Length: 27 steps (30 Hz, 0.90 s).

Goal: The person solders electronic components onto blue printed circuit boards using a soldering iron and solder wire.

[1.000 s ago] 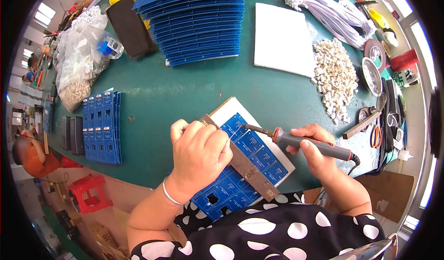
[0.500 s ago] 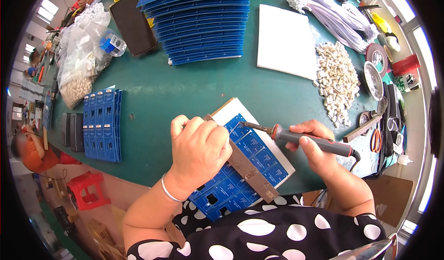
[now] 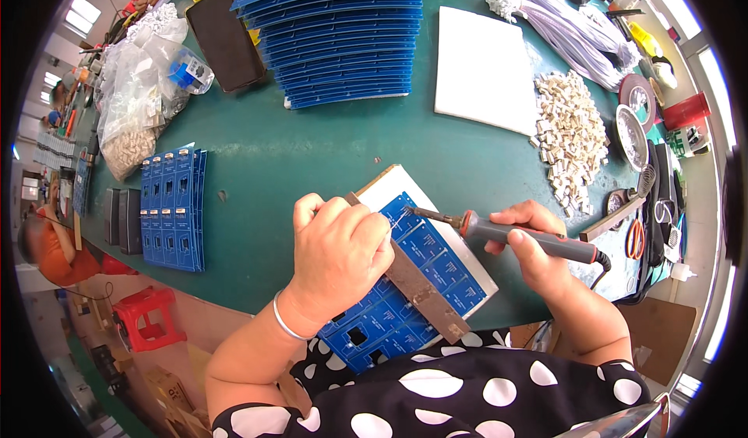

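Observation:
My right hand grips a grey soldering iron like a pen. The iron's tip meets the upper corner of a blue circuit board panel. This panel lies slanted on a white board at the table's near edge. A flat brown metal bar rests across the panel. My left hand, its fingers curled closed, is over the bar's upper end and the panel. What its fingers hold, if anything, is hidden.
A tall stack of blue panels stands at the back, with a white slab beside it. Small cream connectors are heaped at right. More blue panels stand at left, near a clear plastic bag. Orange-handled scissors lie at far right.
My left hand has shifted slightly to the right. The soldering iron's tip stays at nearly the same spot on the panel.

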Available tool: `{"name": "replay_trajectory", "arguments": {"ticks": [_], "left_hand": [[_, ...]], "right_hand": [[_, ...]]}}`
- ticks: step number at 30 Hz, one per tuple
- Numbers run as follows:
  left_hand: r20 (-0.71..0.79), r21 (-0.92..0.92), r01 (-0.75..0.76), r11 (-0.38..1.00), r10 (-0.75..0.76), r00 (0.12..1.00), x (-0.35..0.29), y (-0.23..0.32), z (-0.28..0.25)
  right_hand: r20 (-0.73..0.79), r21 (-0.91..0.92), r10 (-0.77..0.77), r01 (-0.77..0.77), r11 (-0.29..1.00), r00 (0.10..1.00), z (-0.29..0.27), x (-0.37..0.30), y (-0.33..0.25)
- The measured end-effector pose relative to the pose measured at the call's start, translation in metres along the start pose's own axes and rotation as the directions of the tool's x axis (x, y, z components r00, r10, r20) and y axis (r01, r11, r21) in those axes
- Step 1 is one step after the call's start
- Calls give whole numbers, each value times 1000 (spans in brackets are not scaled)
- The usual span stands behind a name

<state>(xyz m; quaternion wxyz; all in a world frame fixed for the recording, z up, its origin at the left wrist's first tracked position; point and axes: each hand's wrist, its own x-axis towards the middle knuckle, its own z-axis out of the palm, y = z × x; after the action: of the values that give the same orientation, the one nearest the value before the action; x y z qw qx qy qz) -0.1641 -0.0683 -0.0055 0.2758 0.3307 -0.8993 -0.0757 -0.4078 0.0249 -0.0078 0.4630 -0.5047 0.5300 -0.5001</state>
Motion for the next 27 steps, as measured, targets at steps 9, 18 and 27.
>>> {"name": "replay_trajectory", "arguments": {"ticks": [9,18,27], "left_hand": [[17,-34,15,999,-15,1000,3,1,-1],[76,-72,77,994,-71,995,1,1,-11],[92,-75,69,995,-62,994,0,1,-8]], "right_hand": [[-21,-13,1,-1,1000,1000,-3,-4,-2],[-24,-27,-91,90,996,996,-4,-16,-2],[-2,-11,-47,47,999,999,4,-18,0]]}}
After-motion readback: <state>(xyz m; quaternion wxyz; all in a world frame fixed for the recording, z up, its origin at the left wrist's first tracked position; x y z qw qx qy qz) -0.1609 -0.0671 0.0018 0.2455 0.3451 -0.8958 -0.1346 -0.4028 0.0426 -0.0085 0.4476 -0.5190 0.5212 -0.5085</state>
